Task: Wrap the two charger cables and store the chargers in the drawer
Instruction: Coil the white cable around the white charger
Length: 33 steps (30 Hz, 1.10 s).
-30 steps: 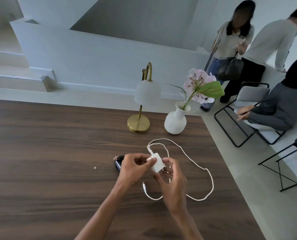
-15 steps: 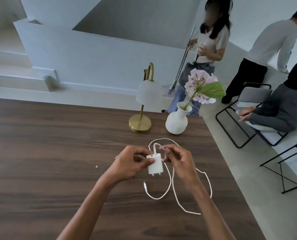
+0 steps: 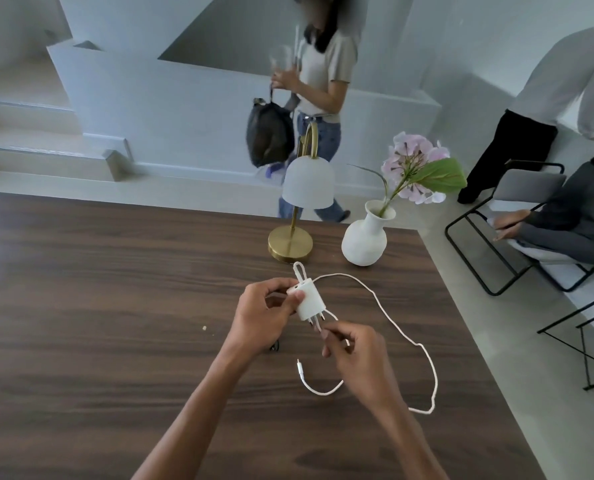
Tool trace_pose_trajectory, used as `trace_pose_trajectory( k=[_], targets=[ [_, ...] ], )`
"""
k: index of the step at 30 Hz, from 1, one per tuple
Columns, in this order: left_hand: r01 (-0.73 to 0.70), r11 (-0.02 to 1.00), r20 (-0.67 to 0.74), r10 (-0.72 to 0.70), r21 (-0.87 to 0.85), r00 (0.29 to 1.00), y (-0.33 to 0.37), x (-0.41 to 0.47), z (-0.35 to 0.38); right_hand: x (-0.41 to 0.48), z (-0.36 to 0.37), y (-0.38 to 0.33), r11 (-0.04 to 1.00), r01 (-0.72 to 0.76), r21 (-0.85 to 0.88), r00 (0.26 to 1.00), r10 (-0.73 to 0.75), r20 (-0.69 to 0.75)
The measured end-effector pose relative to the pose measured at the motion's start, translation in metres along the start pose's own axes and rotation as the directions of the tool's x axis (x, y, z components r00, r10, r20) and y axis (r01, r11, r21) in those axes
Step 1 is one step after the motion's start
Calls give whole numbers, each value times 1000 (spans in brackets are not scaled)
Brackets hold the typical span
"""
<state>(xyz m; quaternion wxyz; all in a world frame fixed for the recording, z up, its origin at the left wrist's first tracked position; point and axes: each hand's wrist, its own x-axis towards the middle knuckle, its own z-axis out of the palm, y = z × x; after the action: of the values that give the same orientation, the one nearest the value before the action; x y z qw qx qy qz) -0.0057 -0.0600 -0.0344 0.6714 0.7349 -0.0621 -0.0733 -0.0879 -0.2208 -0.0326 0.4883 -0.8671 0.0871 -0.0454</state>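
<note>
left hand (image 3: 266, 315): bare, no sleeve | right hand (image 3: 359, 362): bare, no sleeve

Just under the left hand (image 3: 266, 315), a small dark thing (image 3: 275, 347) pokes out from behind the wrist; too little shows to tell what it is. The right hand (image 3: 356, 358) covers the stretch of white cable (image 3: 392, 318) running from the charger (image 3: 307, 301) prongs to the loose loop below its fingers. The left thumb hides part of the charger's near face. Both forearms are cut off by the bottom edge. Well beyond the grip, the seated person (image 3: 572, 216) is cropped at the right edge.
</note>
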Motion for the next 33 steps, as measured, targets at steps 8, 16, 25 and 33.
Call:
trace_pose_trajectory(
  k=[8,16,25,33],
  targets=[
    [-162,923,-65,197,350,978,-2,-12,4,-4,-16,-27,966,52,-254,995,-30,90],
    [-121,951,-33,136,285,990,-8,-30,6,3,-25,-42,964,131,-232,981,-93,169],
    [-81,946,-24,93,312,995,4,-47,11,15,-64,-61,933,236,-274,935,-141,324],
    [-68,928,33,60,365,998,23,-66,32,42,-104,-72,923,352,-154,920,-311,238]
  ],
)
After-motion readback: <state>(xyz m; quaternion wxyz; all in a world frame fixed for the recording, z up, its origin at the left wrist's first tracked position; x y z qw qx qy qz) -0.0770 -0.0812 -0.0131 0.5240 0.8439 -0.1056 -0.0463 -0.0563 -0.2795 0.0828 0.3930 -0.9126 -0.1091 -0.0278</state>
